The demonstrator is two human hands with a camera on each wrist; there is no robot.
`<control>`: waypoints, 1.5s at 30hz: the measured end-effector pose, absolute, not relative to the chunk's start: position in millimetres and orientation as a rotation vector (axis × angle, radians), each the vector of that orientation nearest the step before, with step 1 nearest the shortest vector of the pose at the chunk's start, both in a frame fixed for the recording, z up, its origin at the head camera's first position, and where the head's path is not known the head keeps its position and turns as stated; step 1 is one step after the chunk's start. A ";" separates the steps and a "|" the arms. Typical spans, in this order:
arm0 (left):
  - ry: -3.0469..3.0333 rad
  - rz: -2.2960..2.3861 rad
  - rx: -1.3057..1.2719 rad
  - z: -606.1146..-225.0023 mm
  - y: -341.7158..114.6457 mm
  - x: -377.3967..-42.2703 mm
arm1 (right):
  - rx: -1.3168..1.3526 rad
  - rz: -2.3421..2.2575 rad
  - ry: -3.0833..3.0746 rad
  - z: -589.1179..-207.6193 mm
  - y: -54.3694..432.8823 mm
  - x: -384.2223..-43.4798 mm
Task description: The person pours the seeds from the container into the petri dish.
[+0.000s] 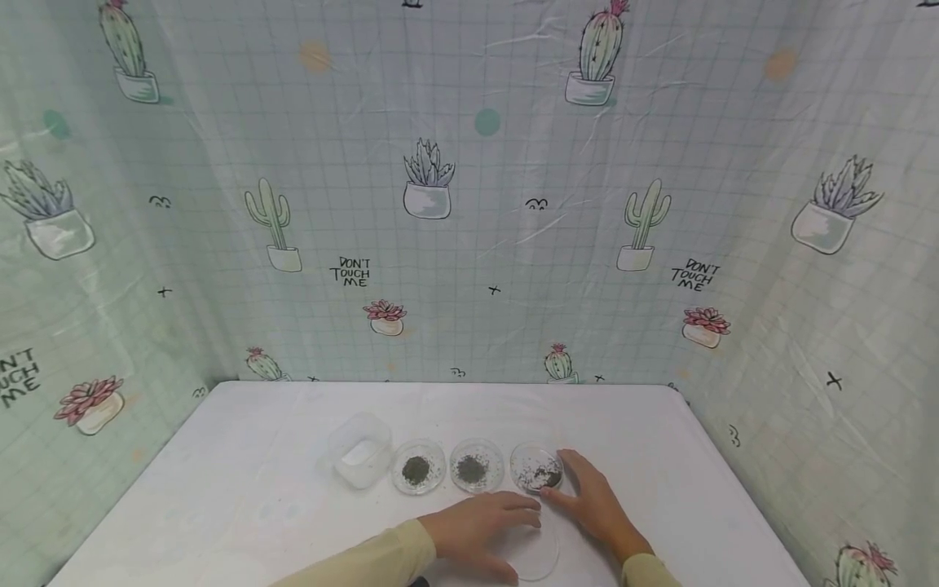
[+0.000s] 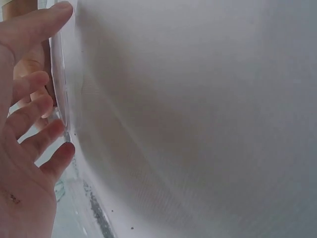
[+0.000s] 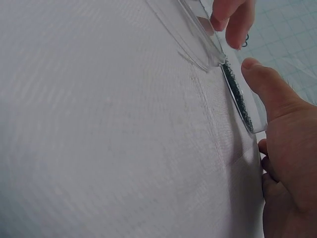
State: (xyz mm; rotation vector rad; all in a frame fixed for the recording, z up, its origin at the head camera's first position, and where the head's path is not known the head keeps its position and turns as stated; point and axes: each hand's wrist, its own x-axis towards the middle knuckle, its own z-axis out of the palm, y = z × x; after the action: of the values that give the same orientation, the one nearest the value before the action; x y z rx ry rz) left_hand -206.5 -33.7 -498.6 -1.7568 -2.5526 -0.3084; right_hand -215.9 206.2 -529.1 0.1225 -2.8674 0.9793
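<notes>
My right hand (image 1: 596,507) reaches to the rightmost clear petri dish (image 1: 525,466), thumb at its near side and fingers at its far right side. Dark green and white bits lie in that dish; whether the hand touches its rim I cannot tell. In front of it, my left hand (image 1: 473,526) hovers with spread fingers over an empty clear round dish or lid (image 1: 544,562). In the left wrist view the clear rim (image 2: 58,74) stands beside the left fingers. The right wrist view shows the right thumb (image 3: 267,82) straight, above the dark bits.
To the left stand two more petri dishes, the middle one (image 1: 477,447) and the left one (image 1: 420,448), each with a dark green heap. A translucent plastic tub (image 1: 367,428) is beside them. The white table (image 1: 293,522) meets a cactus-patterned curtain (image 1: 469,326).
</notes>
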 end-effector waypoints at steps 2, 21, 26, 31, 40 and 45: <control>-2.560 -0.308 -1.755 -497.9 -32.7 -205.9 | 0.131 0.983 -2.859 -528.9 206.2 -215.7; -2.606 -0.323 -1.683 -489.7 -34.5 -214.9 | 0.137 0.999 -2.826 -532.4 209.0 -216.4; -2.650 -0.377 -1.552 -485.1 -40.0 -222.3 | 0.104 1.036 -2.859 -533.2 209.9 -216.1; -2.722 -0.435 -1.418 -479.0 -41.5 -229.1 | 0.105 1.060 -2.871 -533.7 207.9 -216.2; -2.782 -0.476 -1.310 -477.2 -26.4 -240.7 | 0.062 1.069 -2.853 -533.0 209.9 -213.1; -2.777 -0.417 -1.278 -479.7 -15.5 -246.4 | 0.054 1.030 -2.794 -531.3 213.0 -210.8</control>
State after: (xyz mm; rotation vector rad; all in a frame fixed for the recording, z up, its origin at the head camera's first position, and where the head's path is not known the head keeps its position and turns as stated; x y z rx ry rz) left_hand -246.4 -15.5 -479.7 -1.2781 -2.7774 -0.4165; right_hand -210.8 213.0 -531.3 0.0544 -2.7941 1.0302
